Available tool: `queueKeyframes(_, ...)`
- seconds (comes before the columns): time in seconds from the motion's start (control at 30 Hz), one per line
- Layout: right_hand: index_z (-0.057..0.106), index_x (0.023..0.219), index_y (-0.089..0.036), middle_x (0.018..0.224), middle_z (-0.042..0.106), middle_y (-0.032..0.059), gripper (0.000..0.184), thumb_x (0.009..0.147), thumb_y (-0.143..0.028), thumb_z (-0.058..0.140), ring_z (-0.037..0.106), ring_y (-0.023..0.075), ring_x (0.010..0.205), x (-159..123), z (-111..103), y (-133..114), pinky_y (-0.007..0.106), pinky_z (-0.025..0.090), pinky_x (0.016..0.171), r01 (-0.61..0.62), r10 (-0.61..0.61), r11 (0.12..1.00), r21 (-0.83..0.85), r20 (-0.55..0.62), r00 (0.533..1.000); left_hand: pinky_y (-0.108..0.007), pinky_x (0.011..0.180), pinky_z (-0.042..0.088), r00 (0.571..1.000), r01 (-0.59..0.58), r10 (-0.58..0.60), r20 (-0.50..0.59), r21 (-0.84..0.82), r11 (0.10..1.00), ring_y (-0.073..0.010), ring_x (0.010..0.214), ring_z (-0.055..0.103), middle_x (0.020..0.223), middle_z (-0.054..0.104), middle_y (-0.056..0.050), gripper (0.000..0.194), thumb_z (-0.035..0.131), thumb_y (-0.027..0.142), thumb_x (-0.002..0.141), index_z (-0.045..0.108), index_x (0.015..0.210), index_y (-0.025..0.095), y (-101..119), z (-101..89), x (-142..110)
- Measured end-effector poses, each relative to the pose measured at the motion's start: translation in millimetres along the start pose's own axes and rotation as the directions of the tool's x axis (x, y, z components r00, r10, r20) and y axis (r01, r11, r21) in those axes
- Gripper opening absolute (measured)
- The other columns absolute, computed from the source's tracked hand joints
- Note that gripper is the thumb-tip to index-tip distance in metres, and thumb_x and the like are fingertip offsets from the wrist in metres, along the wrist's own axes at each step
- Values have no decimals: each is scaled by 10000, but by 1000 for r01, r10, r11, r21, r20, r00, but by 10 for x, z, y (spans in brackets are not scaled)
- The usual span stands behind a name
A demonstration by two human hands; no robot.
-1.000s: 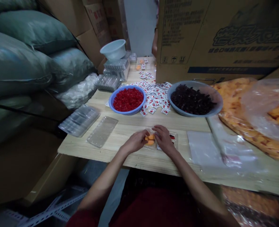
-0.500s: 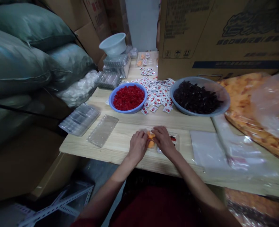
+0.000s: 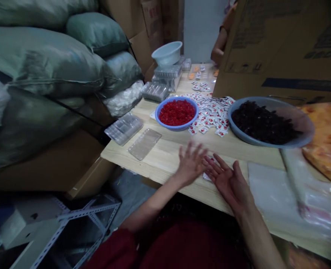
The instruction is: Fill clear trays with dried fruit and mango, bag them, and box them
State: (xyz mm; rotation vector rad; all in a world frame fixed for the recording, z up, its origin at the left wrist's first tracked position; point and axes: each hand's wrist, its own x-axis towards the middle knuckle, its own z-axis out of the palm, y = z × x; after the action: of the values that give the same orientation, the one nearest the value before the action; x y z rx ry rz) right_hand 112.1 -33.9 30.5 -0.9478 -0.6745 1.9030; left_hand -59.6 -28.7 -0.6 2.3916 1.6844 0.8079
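Observation:
My left hand is over the near edge of the wooden table, its fingers spread and blurred, holding nothing. Beside it my right hand is turned palm up with the fingers stretched out, and nothing lies in it. The fingertips of the two hands come close together; whether they touch I cannot tell. A bit of a white packet shows between the hands, and the rest of what lies behind them is hidden. To the left a flat clear plastic tray lies on the table.
Beyond the hands are a blue bowl of red pieces, scattered small sachets and a basin of dark dried fruit. Stacked clear trays stand left, plastic bags lie right. A large carton partly hides a person's arm.
Both hands have come off the clear tray with orange pieces and opened; the right has turned palm up. The view has swung left, and a person's arm now shows beside the carton.

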Motion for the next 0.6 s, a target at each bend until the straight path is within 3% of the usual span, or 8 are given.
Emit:
queueKeyframes(0.07, 655, 1263, -319, 1384, 612, 65, 530, 873, -668, 574, 604, 267, 1238, -57, -83, 31, 464, 443, 1088, 55, -64, 993, -102, -83, 995, -542, 1145, 275, 966, 230, -231, -114, -22, 973, -310, 1424, 362, 1463, 519, -119, 487, 502, 412, 968, 473, 1426, 251, -531, -213, -85)
queueKeyframes(0.13, 675, 1237, -308, 1359, 631, 51, 466, 847, -562, 688, 601, 248, 1237, -57, -180, 73, 424, 410, 1119, 125, -177, 952, -278, -173, 969, -425, 1006, 437, 883, 407, -434, -179, -168, 898, -260, 1174, 577, 1247, 648, -132, 395, 573, 370, 924, 583, 1277, 194, -1113, -505, -166)
queueKeyframes(0.2, 709, 1181, -275, 1306, 664, 61, 429, 846, -544, 699, 604, 245, 1226, -17, -234, 101, 413, 407, 1121, 134, -212, 930, -342, -201, 956, -330, 793, 496, 768, 595, -638, -65, -299, 747, -206, 864, 629, 950, 697, -81, 314, 674, 342, 827, 656, 1083, 161, -1612, -756, -216)
queueKeyframes(0.27, 727, 1141, -249, 1269, 684, 79, 420, 869, -563, 662, 635, 251, 1178, 31, -221, 107, 422, 434, 1098, 116, -172, 951, -288, -177, 969, -277, 619, 457, 727, 662, -685, 57, -324, 676, -159, 638, 562, 700, 643, -28, 242, 747, 336, 726, 681, 851, 139, -1950, -886, -238)
queueKeyframes(0.4, 748, 1086, -223, 1217, 709, 92, 399, 893, -553, 635, 676, 243, 1104, 59, -119, 89, 405, 466, 1071, 100, -130, 972, -214, -134, 982, -234, 494, 362, 709, 696, -675, 202, -351, 626, -101, 482, 439, 515, 542, 21, 282, 766, 390, 656, 642, 624, 139, -2203, -833, -260)
queueKeyframes(0.6, 763, 1056, -215, 1176, 726, 103, 407, 887, -563, 635, 674, 240, 1115, -32, -181, 81, 345, 522, 1013, 66, -85, 988, -138, -140, 987, -229, 514, 342, 702, 702, -687, 187, -341, 625, -104, 506, 434, 541, 536, 21, 303, 653, 442, 716, 633, 633, 151, -2319, -651, -338)
